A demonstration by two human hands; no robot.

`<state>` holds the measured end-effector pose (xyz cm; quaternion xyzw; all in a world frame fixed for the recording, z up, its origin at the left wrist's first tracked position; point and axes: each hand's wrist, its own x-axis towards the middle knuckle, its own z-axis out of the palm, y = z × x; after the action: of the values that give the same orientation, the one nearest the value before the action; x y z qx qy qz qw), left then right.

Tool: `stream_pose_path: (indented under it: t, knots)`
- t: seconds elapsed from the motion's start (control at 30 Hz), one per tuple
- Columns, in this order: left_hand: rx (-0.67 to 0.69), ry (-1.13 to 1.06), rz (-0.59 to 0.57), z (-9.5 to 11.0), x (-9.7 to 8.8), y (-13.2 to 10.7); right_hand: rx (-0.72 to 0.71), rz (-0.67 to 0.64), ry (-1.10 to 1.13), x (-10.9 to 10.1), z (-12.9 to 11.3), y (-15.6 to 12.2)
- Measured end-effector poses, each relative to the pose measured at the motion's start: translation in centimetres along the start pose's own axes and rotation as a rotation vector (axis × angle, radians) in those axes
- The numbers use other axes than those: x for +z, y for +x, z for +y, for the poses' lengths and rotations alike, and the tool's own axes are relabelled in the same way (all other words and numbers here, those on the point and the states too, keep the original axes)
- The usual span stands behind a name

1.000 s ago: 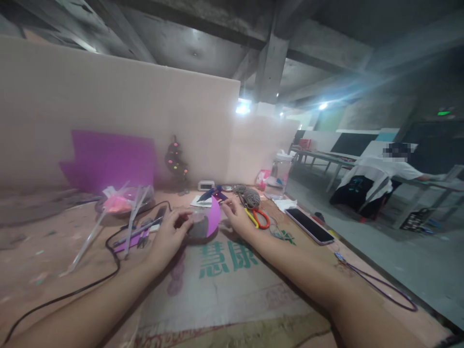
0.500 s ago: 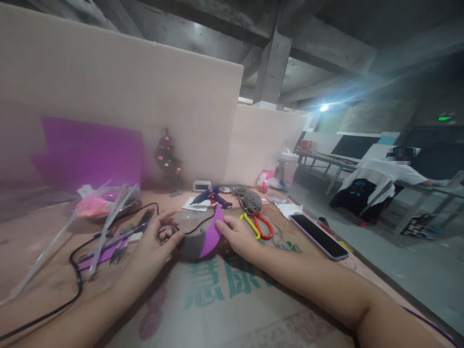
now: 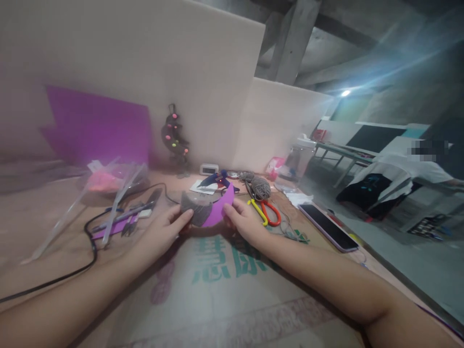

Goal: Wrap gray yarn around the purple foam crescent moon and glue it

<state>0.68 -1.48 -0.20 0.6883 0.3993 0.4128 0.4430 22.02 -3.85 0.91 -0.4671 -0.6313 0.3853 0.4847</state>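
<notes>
Both my hands hold one small craft piece over the table: a curved purple foam shape (image 3: 221, 212) with a grey fan-like part (image 3: 195, 210) on its left. My left hand (image 3: 159, 236) pinches the grey end with thumb and fingers. My right hand (image 3: 246, 223) grips the purple end, fingers closed on its edge. The piece stands tilted upright between the two hands, just above a printed sack sheet (image 3: 232, 285) with green characters.
Red and yellow scissors (image 3: 267, 212), a ball of grey twine (image 3: 260, 187), a blue glue gun (image 3: 217, 180) and a phone (image 3: 328, 233) lie to the right. Glue sticks (image 3: 119, 200), a black cable (image 3: 90, 241), purple sheet (image 3: 97, 125) left. A person sits far right.
The view has tipped and moved closer. Both hands lifted the purple and grey piece off the sheet and turned it upright, with the grey part now facing me.
</notes>
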Motion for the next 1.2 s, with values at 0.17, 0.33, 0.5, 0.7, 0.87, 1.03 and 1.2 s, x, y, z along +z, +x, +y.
stream_pose_path:
  t: [0.17,0.33,0.5,0.7,0.87,1.03,1.2]
  knots:
    - [0.019,0.009,0.012,0.4,0.0,0.0,0.05,-0.134,-0.052,0.2,0.2,0.0]
    - [0.041,0.026,-0.005,1.2,0.1,-0.2,0.045,-0.089,-0.095,0.1,0.1,0.1]
    - [-0.01,0.025,0.0,1.2,0.3,-0.4,0.14,-0.105,-0.061,-0.3,0.1,0.4]
    - [-0.025,0.038,-0.075,0.6,0.3,-0.5,0.129,-0.138,-0.2,-0.4,-0.5,0.2]
    - [-0.055,0.081,-0.12,0.9,0.2,-0.7,0.099,-0.159,-0.27,-0.5,-0.4,0.3]
    - [-0.084,0.062,-0.112,1.0,0.3,-0.7,0.122,-0.214,-0.221,-0.4,-0.4,0.2]
    - [-0.075,0.002,-0.147,0.7,0.3,-0.6,0.13,-0.21,-0.212,-0.2,-0.1,0.1]
